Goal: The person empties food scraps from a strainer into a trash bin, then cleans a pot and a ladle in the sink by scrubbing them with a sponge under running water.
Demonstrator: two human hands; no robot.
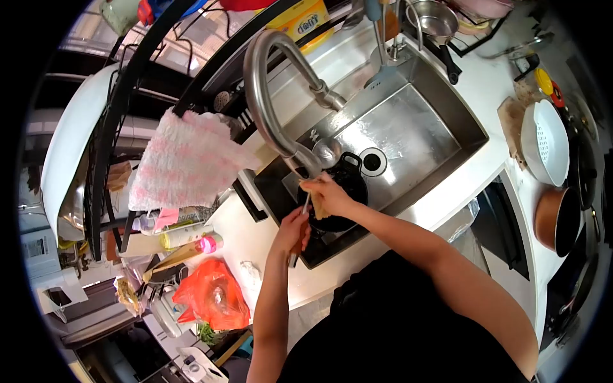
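Observation:
My left hand (294, 230) is closed around the brown handle of a metal-shafted utensil (308, 203) over the sink's near left corner. Pressed against that shaft, my right hand (329, 195) grips a yellowish scrubbing cloth (320, 207). Below both hands a black pot (350, 182) with a loop handle sits in the steel sink (415, 121). A round, shiny ladle bowl (327, 152) shows just beyond my right hand; whether it belongs to the held utensil is hidden. The tall faucet (258, 96) arches over the sink, and no water is visible from its spout.
A pink-and-white towel (185, 159) hangs from the black rack at left. On the left counter lies a red plastic bag (214, 297) near bottles. To the right are a white basket (544, 143) and a copper-coloured pot (557, 222). A small saucepan (434, 22) stands behind the sink.

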